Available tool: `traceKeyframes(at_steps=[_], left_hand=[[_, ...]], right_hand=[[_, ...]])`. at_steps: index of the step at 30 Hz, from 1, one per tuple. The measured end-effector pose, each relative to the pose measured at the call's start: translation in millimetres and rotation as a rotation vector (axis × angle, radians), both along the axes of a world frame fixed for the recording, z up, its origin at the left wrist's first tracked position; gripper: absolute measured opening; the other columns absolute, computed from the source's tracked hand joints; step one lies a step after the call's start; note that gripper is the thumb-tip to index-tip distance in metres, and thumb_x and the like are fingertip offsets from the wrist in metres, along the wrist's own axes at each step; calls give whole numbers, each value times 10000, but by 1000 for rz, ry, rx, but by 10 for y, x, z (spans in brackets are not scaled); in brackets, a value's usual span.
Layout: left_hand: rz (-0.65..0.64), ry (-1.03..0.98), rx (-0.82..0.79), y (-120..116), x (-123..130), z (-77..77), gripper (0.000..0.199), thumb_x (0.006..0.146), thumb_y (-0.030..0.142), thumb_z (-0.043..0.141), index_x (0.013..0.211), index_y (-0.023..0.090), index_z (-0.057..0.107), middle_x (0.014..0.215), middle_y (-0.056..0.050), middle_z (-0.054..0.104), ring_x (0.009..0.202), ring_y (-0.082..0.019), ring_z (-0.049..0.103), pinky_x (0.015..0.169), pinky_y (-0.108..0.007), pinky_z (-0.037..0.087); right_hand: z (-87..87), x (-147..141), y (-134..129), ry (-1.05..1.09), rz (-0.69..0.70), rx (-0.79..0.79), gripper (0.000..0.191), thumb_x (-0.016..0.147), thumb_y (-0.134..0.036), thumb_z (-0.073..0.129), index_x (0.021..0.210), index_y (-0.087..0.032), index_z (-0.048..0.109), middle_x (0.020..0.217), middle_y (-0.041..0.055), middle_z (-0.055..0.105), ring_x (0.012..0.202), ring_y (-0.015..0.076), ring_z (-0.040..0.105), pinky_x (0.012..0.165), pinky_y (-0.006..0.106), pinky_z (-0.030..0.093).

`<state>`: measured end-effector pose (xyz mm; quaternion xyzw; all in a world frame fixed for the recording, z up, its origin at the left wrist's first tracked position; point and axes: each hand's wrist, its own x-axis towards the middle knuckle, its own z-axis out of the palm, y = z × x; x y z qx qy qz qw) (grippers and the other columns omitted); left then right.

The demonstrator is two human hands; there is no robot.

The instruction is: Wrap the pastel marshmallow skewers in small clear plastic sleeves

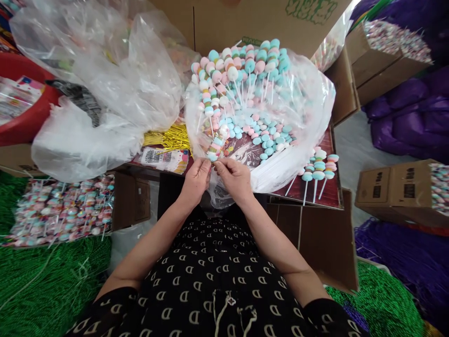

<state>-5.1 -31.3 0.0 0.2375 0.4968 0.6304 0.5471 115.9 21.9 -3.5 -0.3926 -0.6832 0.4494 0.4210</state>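
Observation:
My left hand [197, 183] and my right hand [234, 180] meet at the front of a large clear plastic bag [308, 103], their fingertips pinching at the lower end of a pastel candy skewer [216, 147]. The exact grip point is too small to make out. The bag holds several skewers of pink, white and blue round candies [242, 65], with loose candies [264, 135] lying in a heap below them. Gold twist ties [169, 138] and a printed paper card [163, 160] lie just beyond my left hand.
Loose plastic sheeting [115, 89] billows to the left, beside a red basin [24, 112]. More candy skewers lie on a dark board [317, 175] to the right and in a tray [63, 210] at lower left. Cardboard boxes [394, 192], green bead strands [45, 285] and purple bags [410, 121] surround me.

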Motion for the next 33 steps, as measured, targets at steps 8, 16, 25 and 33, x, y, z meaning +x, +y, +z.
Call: traceKeyframes(at_steps=[8, 16, 25, 33], left_hand=[[14, -108, -77, 2, 39, 67, 428, 882, 497, 777, 777, 224, 465, 506, 117, 318, 374, -36, 226, 380, -196, 147], [-30, -188, -96, 28, 54, 113, 408, 906, 452, 756, 775, 222, 446, 452, 137, 323, 324, -34, 228, 353, -179, 180], [-52, -256, -119, 40, 32, 139, 387, 936, 439, 731, 795, 225, 440, 433, 142, 311, 310, -32, 220, 351, -178, 172], [-61, -294, -150, 27, 47, 125, 345, 956, 394, 704, 804, 223, 446, 453, 139, 317, 304, -31, 234, 348, -170, 178]], right_hand=[[-38, -21, -59, -126, -120, 182, 247, 936, -392, 639, 757, -242, 722, 712, 25, 684, 682, 174, 601, 708, 318, 498], [-76, -5, -22, -77, -158, 135, 229, 942, -389, 617, 773, -242, 668, 697, -2, 650, 656, 159, 569, 680, 311, 485], [-126, 43, -97, -201, -24, 364, 239, 976, -265, 609, 1190, -270, 717, 1227, 107, 720, 1078, 245, 681, 1007, 422, 552], [-255, 4, 114, -465, -56, 706, 265, 1081, -290, 481, 1043, -222, 734, 938, 97, 732, 918, 236, 662, 879, 386, 538]])
